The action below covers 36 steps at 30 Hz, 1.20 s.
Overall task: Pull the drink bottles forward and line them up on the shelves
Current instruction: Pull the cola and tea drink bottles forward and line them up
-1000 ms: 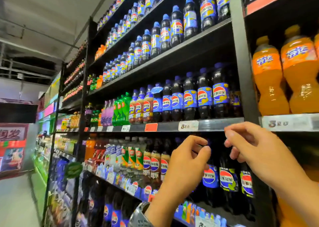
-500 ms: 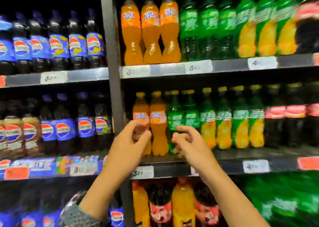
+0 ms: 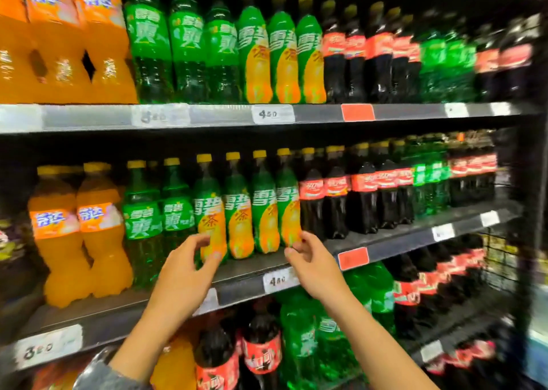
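On the middle shelf point(image 3: 394, 243) several green-and-yellow tea soda bottles stand in a row near the front edge. My left hand point(image 3: 185, 274) reaches up with spread fingers, thumb and forefinger at the base of the leftmost one point(image 3: 209, 211). My right hand point(image 3: 311, 260), fingers loosely curled, sits at the base of the rightmost one point(image 3: 289, 208) and holds nothing. Two green soda bottles point(image 3: 142, 223) and two orange soda bottles point(image 3: 100, 229) stand to the left, and dark cola bottles point(image 3: 311, 203) to the right.
The upper shelf point(image 3: 89, 117) carries full rows of orange, green and cola bottles. Bigger cola bottles point(image 3: 261, 348) and green bottles point(image 3: 299, 339) fill the lower shelf. Price tags point(image 3: 272, 114) line the shelf edges. A black upright point(image 3: 533, 182) closes the bay on the right.
The view has swung right from the blue cola bay to the orange, green and red one. Both hands have moved from the orange and green bottles to the ends of the green-and-yellow row.
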Each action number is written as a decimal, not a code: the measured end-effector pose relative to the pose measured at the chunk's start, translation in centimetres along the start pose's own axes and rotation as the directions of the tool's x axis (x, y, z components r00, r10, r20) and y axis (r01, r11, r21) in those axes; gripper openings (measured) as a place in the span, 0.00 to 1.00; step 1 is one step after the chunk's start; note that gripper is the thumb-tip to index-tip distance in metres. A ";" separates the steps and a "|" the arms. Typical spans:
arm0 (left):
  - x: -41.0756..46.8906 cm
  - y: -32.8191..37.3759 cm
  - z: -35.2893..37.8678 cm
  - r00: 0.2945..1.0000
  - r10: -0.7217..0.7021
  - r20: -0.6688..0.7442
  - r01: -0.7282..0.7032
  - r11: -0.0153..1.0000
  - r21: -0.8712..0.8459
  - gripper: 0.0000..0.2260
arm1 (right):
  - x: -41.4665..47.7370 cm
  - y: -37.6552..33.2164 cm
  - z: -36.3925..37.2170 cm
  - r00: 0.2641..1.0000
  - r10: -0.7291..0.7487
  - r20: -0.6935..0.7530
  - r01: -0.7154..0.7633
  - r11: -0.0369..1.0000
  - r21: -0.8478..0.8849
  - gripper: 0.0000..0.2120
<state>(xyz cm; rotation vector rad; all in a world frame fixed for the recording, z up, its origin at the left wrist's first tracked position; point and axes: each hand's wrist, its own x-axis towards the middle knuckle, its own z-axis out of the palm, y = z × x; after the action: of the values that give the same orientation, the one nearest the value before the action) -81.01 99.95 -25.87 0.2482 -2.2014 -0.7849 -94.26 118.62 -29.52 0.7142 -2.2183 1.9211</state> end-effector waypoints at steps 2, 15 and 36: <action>0.5 1.7 3.0 1.000 0.016 0.017 -0.015 1.000 -0.015 0.15 | 0.9 1.0 -3.1 1.000 -0.002 -0.009 0.002 1.000 0.005 0.27; 0.9 11.0 21.7 0.988 -0.032 0.152 0.072 0.961 -0.268 0.10 | 5.6 10.8 -22.2 0.995 0.092 0.034 -0.091 0.996 -0.015 0.11; -7.0 7.6 39.0 0.785 -0.211 0.582 0.506 0.761 -0.406 0.08 | -1.2 25.4 -28.9 0.902 0.432 -0.010 -0.427 0.894 0.139 0.07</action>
<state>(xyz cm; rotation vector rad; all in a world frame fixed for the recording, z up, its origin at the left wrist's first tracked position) -103.97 126.68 -45.49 0.2096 -2.3001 -1.8576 -109.99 148.78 -47.49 0.1958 -2.3933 2.2720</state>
